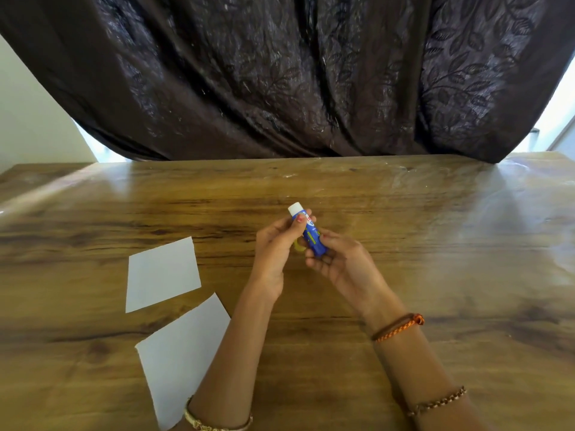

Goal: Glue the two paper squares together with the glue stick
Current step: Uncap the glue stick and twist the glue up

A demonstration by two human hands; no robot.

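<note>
The glue stick (pixel 311 236) is held up over the middle of the wooden table (pixel 404 244), its white end tilted up and away from the person, its blue printed barrel running down between both hands. The right hand (pixel 337 262) wraps its fingers round the lower barrel, and the left hand (pixel 273 247) pinches the upper barrel just under the white end, with something yellow, probably the cap, tucked against its palm; I cannot tell for certain. The step in hand looks like readying the stick: it would go best with the right hand keeping the barrel firm, turning the base only enough to raise a little glue, then parking the cap where it will not roll. Left of the hands lie the two paper squares, the farther square (pixel 161 273) and the nearer square (pixel 183 353), white, flat, close together but not touching, the nearer partly under the left forearm. Behind the table hangs a dark leaf-patterned curtain (pixel 280 73).
</note>
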